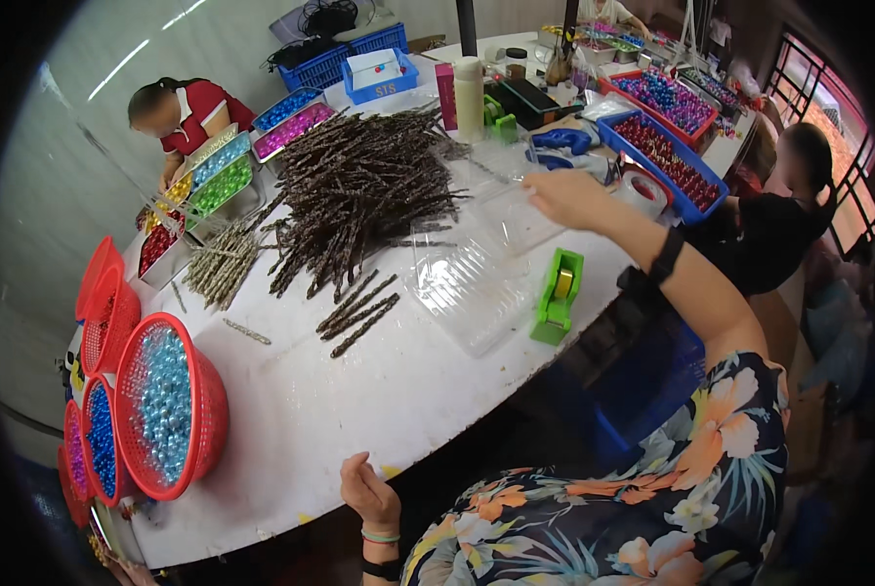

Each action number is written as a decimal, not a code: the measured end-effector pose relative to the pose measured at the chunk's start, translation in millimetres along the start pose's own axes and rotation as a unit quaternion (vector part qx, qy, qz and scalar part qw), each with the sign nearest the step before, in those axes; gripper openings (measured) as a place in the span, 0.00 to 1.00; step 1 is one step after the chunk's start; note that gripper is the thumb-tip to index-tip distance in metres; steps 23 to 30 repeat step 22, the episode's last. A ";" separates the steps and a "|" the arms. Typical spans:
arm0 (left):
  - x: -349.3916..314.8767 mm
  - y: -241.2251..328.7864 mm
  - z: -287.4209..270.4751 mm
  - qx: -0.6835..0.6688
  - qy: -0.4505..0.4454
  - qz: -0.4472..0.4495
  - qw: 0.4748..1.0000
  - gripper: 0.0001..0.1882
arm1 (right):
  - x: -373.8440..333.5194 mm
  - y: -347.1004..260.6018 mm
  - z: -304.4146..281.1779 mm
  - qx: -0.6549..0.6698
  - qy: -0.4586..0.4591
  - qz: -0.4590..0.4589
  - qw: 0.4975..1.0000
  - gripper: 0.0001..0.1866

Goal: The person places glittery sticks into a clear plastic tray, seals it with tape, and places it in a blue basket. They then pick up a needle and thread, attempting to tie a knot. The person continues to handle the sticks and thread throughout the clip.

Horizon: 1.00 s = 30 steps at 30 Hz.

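Observation:
My right hand reaches over the table, fingers closed at the edge of a clear plastic tray. Another clear ribbed plastic tray lies nearer to me, beside a green tape dispenser with yellowish tape. My left hand is by the table's front edge, its fingers curled loosely together with nothing visible in them. A big heap of dark, knobbly, glittery sticks covers the middle of the table. Several more dark sticks lie side by side in front of it.
Red baskets of shiny beads, one pale blue, stand at the left edge. Silvery sticks lie near metal bead trays, where a person in red works. At right are a blue tray of dark red beads and a person in black.

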State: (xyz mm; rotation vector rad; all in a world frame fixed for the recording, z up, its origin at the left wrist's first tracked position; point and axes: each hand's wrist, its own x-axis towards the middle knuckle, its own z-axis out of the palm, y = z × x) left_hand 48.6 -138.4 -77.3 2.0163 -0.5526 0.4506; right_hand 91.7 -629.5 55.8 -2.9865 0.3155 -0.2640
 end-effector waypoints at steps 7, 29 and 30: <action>9.8 1.7 4.6 0.008 -0.030 -0.013 0.999 0.01 | 45.4 81.1 58.3 -0.168 0.103 -0.149 0.969 0.17; 41.3 -2.1 8.5 -0.023 -0.032 0.054 0.998 0.04 | 90.3 80.9 73.1 -0.172 0.010 -0.084 0.981 0.35; 41.3 -2.1 8.5 -0.023 -0.032 0.054 0.998 0.04 | 90.3 80.9 73.1 -0.172 0.010 -0.084 0.981 0.35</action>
